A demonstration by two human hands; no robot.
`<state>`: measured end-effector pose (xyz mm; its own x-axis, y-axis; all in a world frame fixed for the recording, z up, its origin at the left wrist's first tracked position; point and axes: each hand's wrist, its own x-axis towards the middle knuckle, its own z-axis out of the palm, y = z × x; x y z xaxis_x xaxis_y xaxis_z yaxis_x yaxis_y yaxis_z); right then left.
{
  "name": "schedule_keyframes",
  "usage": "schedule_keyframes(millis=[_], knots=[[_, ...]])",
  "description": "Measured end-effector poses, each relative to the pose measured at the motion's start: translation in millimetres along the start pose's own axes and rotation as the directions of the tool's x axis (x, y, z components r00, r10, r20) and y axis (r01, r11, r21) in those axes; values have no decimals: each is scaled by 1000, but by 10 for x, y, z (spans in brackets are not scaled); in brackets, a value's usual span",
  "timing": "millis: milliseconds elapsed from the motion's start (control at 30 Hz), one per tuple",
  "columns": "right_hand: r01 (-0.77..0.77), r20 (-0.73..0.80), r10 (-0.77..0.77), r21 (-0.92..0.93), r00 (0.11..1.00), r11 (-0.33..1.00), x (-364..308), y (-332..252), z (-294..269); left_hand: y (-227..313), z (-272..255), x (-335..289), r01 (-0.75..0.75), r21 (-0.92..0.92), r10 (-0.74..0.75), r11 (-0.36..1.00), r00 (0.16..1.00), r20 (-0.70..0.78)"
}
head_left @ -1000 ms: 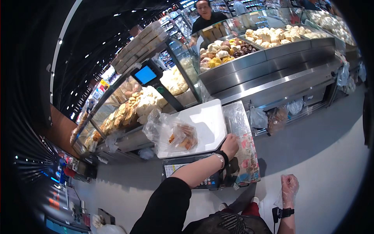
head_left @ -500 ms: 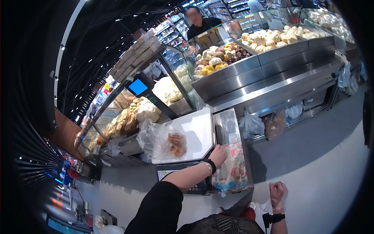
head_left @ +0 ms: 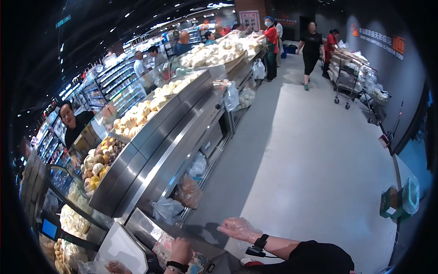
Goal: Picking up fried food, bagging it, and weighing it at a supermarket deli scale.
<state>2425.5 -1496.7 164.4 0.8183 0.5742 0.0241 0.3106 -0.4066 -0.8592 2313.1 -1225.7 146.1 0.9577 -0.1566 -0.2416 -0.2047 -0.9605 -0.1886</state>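
My left hand, bare with a dark band at the wrist, is closed over a colourful patterned sheet beside the scale's white tray. Its fingertips are hidden, so what they grip, if anything, cannot be made out. A clear plastic bag with brown food lies on the tray, cut off by the lower edge. My right hand wears a clear plastic glove. Its fingers are curled in, with nothing visible in them, above the floor right of the counter. The scale's blue-lit screen stands at the left.
A steel display counter with buns and dough pieces runs from near left to far centre. Bagged goods fill its lower shelf. An aisle stretches ahead, with several people, a loaded cart and a green bin on the right.
The view has swung right, bringing the aisle in. My left hand remains by the patterned sheet. My gloved right hand now points leftward, its forearm coming from the right.
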Motion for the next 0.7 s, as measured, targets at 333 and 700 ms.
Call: schedule_keyframes(millis=[333, 700], knots=[[606, 148, -614, 101, 775, 789, 1234, -2281, 325, 167, -1051, -1400, -72, -855, -634, 513, 639, -435], [806, 444, -673, -351, 591, 476, 1633, -5931, 2202, 362, -494, -3964, -428, -886, -976, -177, 191, 103]])
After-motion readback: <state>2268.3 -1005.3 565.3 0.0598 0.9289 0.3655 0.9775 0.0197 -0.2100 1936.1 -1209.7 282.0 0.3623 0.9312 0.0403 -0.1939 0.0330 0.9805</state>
